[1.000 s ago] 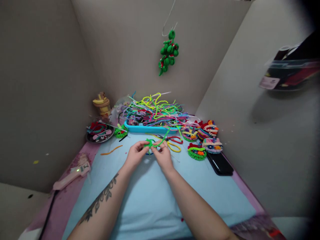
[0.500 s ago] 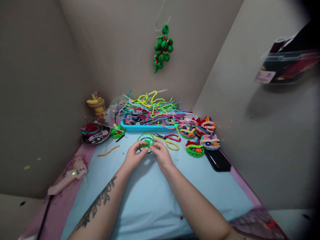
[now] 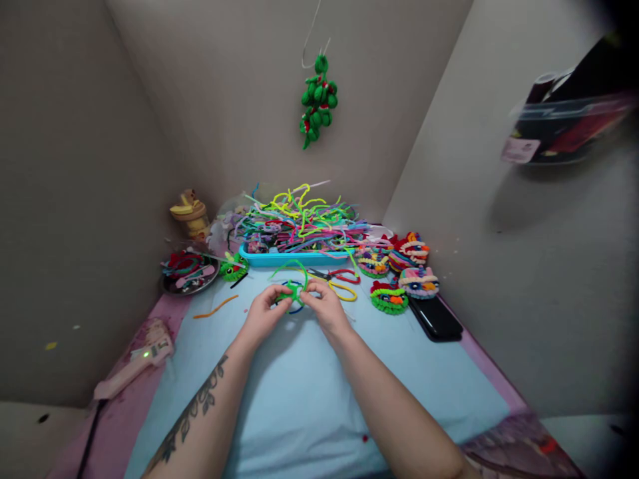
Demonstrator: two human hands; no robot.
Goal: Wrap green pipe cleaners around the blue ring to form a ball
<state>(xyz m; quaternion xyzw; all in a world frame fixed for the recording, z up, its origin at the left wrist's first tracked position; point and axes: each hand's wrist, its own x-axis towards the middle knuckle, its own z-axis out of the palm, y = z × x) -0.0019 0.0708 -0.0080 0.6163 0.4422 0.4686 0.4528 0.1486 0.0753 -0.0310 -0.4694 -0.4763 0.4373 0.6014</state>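
Between my two hands is a green pipe cleaner (image 3: 294, 291), bent into a small shape, with a long loose end arching up and to the left. My left hand (image 3: 270, 310) pinches its left side between thumb and fingers. On its right side my right hand (image 3: 322, 305) pinches it too, close to the other hand. A dark blue ring (image 3: 295, 310) shows behind and below the green piece; whether it is held or lies on the cloth I cannot tell. Just beyond my right hand lie scissors (image 3: 344, 290) with red and yellow handles.
A blue tray (image 3: 299, 258) heaped with colourful pipe cleaners stands at the back. Several fuzzy animal faces (image 3: 389, 297) and a black phone (image 3: 435, 319) lie on the right. At left are a glue gun (image 3: 144, 359), a metal dish (image 3: 192, 287) and an orange pipe cleaner (image 3: 215, 307).
The green pipe cleaner's loose end has gone from a round loop to an arch reaching up and left. Both hands keep their pinch in nearly the same place. The view has shifted slightly.
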